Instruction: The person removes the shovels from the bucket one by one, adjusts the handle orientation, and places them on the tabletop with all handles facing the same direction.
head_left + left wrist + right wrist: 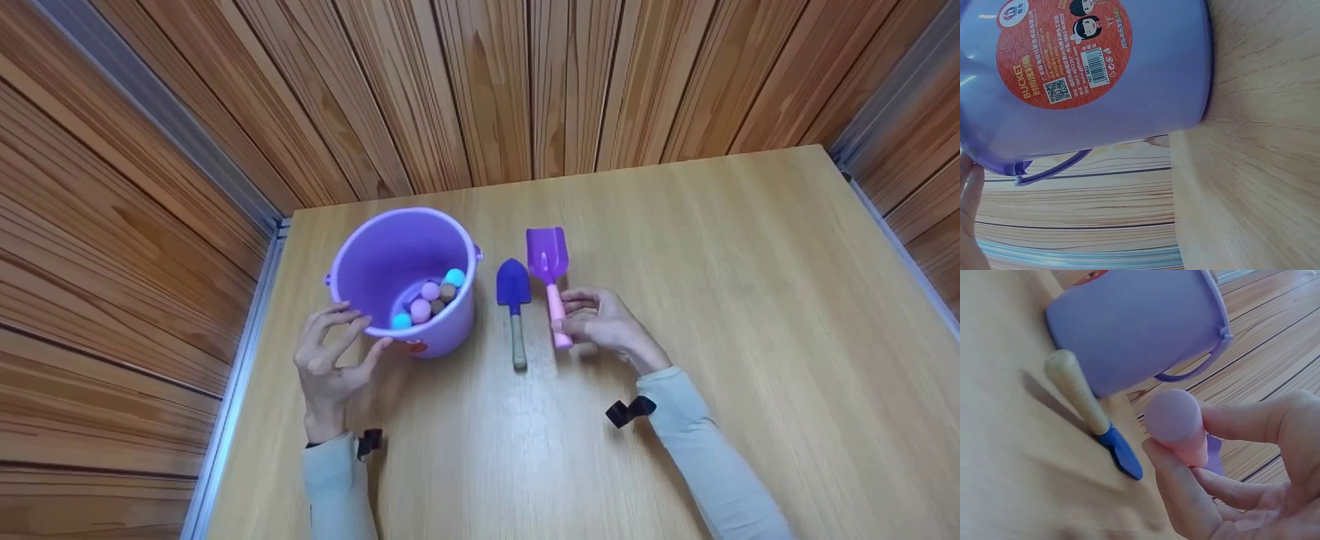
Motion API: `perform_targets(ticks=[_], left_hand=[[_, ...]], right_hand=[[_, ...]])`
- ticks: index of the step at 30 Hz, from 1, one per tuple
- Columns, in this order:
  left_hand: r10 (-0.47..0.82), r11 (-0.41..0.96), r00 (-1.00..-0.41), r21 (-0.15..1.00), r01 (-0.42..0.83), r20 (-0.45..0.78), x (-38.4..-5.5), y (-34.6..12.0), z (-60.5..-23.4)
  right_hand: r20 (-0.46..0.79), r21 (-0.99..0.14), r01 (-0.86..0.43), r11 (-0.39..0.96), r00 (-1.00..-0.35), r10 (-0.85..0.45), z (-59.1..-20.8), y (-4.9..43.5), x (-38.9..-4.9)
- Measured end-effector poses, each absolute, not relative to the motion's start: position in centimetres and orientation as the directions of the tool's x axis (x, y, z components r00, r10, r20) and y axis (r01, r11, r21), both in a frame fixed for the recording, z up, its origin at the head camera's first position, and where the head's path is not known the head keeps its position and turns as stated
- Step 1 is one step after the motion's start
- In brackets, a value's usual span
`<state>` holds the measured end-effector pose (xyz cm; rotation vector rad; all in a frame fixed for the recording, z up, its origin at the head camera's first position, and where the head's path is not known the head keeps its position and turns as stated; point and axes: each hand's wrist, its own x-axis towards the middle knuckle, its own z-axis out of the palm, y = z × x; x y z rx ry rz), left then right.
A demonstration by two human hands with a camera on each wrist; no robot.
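Note:
A purple bucket (450, 330) stands upright on the table at left, with several pink, brown and turquoise balls (421, 310) inside. My left hand (330, 360) holds its near-left rim, fingers over the edge and thumb on the outer side. In the left wrist view, only a few fingers (971, 191) show at the rim. My right hand (607, 322) pinches the pink handle of a toy shovel (556, 307) between thumb and fingers; its purple blade points away from me. In the right wrist view, the handle's rounded end (1172, 415) faces the camera.
A small trowel (515, 315) with a blue blade and wooden handle lies between the bucket and the shovel. The bucket's bail handle (1055, 170) hangs at its far side. Wood-patterned walls (480, 90) border the table (750, 300) at back and sides.

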<state>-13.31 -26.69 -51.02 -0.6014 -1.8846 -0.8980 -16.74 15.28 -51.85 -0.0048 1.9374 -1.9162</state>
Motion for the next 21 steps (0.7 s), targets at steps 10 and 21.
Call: perform_targets(ticks=[10, 21], left_hand=[[0.012, 0.608, -0.436, 0.339, 0.718, 0.900, -13.3, -26.7, -51.1], [0.003, 0.595, -0.454, 0.363, 0.717, 0.891, -13.3, -26.5, -51.1]], right_hand=[[-0.339, -0.941, 0.328, 0.082, -0.911, -0.235, -53.6, 14.9, -16.8], [-0.373, -0.928, 0.367, 0.071, -0.902, -0.218, -54.7, 14.7, -16.8]])
